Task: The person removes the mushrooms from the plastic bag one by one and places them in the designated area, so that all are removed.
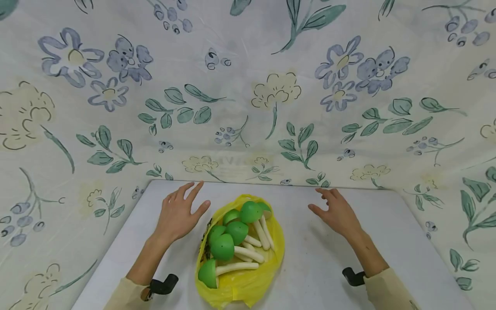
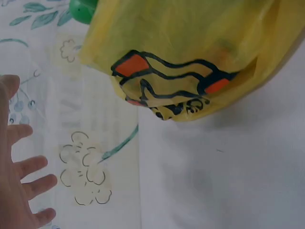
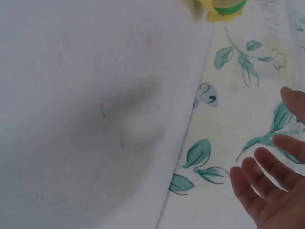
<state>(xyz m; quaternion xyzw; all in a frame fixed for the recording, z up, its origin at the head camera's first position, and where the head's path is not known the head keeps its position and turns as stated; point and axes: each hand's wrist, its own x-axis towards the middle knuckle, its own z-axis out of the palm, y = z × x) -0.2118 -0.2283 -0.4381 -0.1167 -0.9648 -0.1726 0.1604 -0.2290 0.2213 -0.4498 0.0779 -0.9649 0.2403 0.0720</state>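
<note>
A yellow plastic bag (image 1: 267,269) lies in the middle of the white table, its mouth spread wide. Inside it are several toy mushrooms (image 1: 222,247) with green domed caps and long cream stems. To the left of the bag my left hand (image 1: 179,215) hovers with spread fingers, holding nothing. My right hand (image 1: 338,214) is raised farther off on the bag's right side, fingers loosely extended and nothing in them. The left wrist view shows the bag's side (image 2: 190,57) with black and orange print. One green cap (image 3: 229,8) peeks from the bag in the right wrist view.
The white table (image 1: 310,267) ends at a back edge against a hanging cloth (image 1: 248,129) printed with flowers and leaves, which also runs down both sides. A black wrist mount (image 1: 164,285) sits on the left forearm, another mount (image 1: 353,277) on the right.
</note>
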